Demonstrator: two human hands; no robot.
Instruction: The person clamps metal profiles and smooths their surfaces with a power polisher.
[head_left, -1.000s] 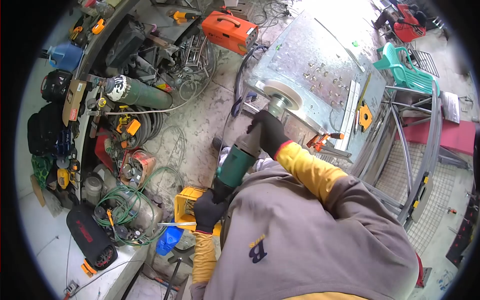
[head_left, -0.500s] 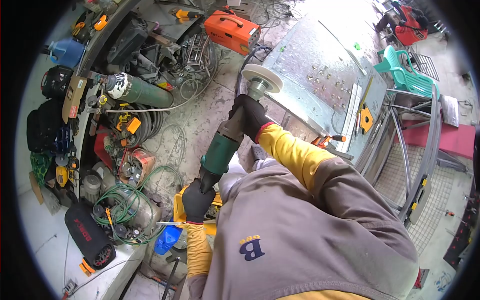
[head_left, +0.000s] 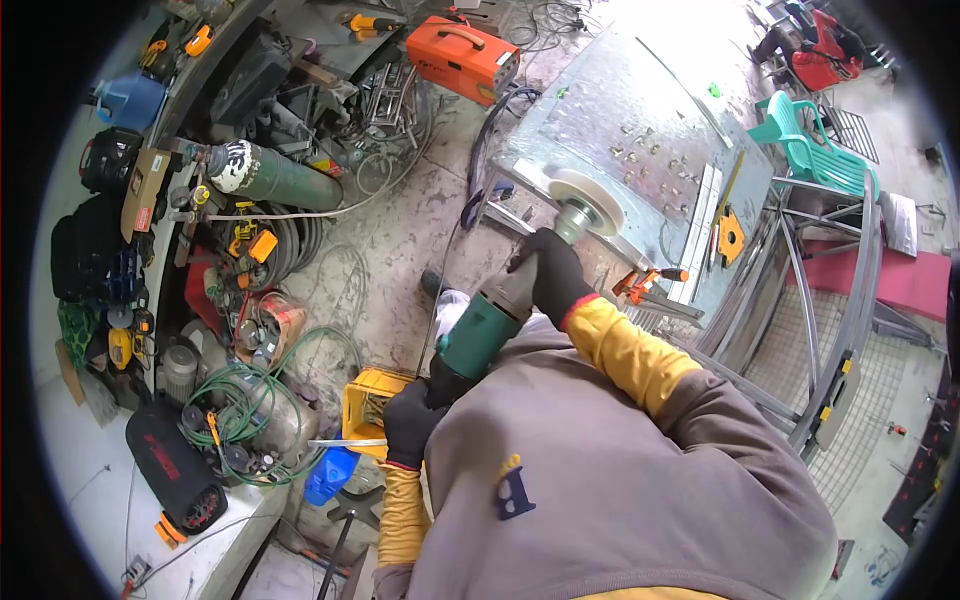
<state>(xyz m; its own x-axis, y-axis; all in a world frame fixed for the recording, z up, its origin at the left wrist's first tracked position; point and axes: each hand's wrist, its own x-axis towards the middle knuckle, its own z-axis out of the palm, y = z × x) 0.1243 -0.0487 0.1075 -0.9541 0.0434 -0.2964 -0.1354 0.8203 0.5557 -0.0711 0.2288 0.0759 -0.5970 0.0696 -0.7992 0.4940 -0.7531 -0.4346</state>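
Nearest: L hand (head_left: pixel 410 425), black glove, yellow sleeve, is closed tight round the rear grip of a green polisher (head_left: pixel 482 335). Just left of it and lower down, a yellow crate (head_left: pixel 362 400) sits on the floor.

R hand (head_left: pixel 552 278), also black-gloved, is wrapped fully round the polisher's neck, right behind the head. The tool body slants up and to the right between the 2 hands.

At its far end the white buffing disc (head_left: pixel 586 198) lies flat over the near edge of the sheet-metal table (head_left: pixel 650 90). Can't tell actual contact, since the disc covers it.

Vs 0.5 s ago: the disc was at the table's near-left corner, partly off the sheet. It's now further right along the near edge, and both hands have shifted right w/ it. The grips are unchanged.

An orange clamp (head_left: pixel 648 280) is on the table's near edge, right of the R hand. Small bolts (head_left: pixel 640 150) are scattered mid-sheet, beyond the disc.

Further off: a green gas cylinder (head_left: pixel 280 178) lies at the left, an orange welder (head_left: pixel 458 55) is at the far left of the table, and a teal plastic chair (head_left: pixel 810 145) is at the far right.
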